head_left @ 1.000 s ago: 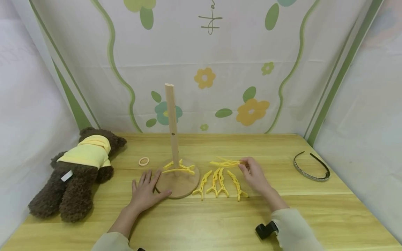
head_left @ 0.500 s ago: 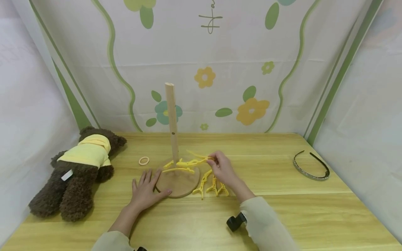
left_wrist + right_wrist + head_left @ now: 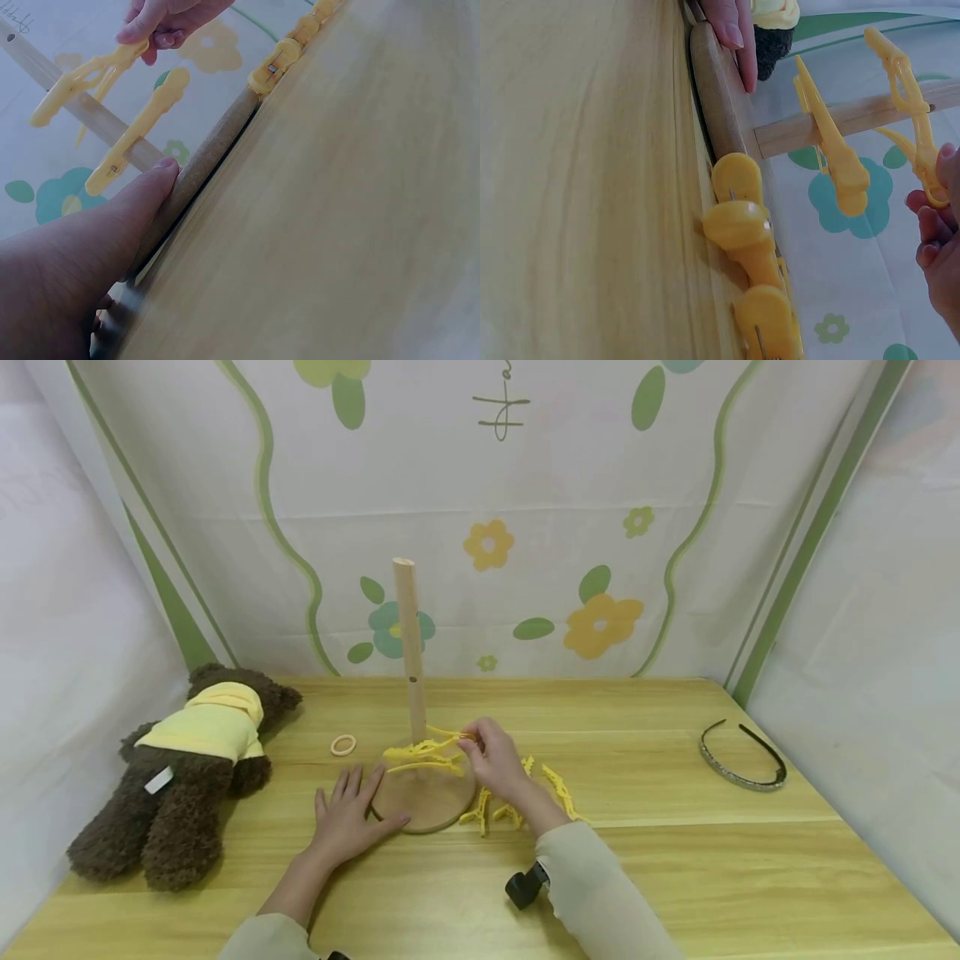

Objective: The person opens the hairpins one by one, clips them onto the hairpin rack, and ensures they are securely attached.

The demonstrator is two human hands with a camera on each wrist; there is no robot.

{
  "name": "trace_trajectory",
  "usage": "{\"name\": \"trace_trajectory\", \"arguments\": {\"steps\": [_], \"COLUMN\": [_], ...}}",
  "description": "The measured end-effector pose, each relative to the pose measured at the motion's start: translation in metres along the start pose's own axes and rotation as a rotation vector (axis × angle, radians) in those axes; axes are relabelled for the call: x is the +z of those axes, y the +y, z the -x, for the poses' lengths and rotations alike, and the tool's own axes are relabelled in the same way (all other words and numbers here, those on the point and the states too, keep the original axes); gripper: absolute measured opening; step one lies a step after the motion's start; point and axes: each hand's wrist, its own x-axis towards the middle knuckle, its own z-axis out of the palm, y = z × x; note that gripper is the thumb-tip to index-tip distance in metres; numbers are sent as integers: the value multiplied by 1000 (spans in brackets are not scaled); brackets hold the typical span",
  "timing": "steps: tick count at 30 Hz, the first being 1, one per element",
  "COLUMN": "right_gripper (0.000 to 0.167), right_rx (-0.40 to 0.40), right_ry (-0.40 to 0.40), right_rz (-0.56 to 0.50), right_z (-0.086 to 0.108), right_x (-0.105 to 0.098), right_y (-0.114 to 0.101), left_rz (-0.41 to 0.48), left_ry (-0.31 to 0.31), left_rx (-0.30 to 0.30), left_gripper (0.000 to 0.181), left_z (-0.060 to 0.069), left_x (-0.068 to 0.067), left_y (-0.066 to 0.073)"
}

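Observation:
A wooden post [image 3: 409, 643] rises from a round wooden base [image 3: 423, 806]. My left hand [image 3: 350, 822] lies with spread fingers on the base's left edge, the thumb touching its rim in the left wrist view. My right hand [image 3: 497, 764] pinches the end of a yellow clip [image 3: 420, 749] whose jaws stand apart at the post's lower part. Just below it another yellow clip [image 3: 832, 146] sits across the post. Several loose yellow clips [image 3: 558, 789] lie right of the base, partly hidden by my right wrist.
A brown teddy bear [image 3: 198, 768] in a yellow top lies at the left. Behind the left hand is a small pale ring [image 3: 343, 745]. A dark, glittery headband [image 3: 742, 777] lies at the far right. A patterned cloth [image 3: 555, 460] hangs behind the table.
My right hand has moved left from the loose clips, carrying the pinched clip to the post. My left hand has stayed in place on the base.

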Motion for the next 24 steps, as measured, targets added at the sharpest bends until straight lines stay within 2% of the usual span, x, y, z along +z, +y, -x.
{"name": "trace_trajectory", "arguments": {"steps": [10,14,20,24], "right_gripper": [10,14,22,26], "right_rx": [-47,-11,85,101], "right_ry": [12,4,-25,-38], "right_rz": [34,59,53,52], "right_z": [-6,-6,-3,-3], "right_x": [9,9,8,7], "right_y": [0,-1,-3,-4], "left_rz": [4,9,5,5], "left_ry": [2,9,5,5], "left_rx": [2,5,0,0], "left_gripper": [89,89,90,90], "left_z": [1,0,0,0], "left_x": [0,-1,1,1], "left_y": [0,1,0,-1]}}
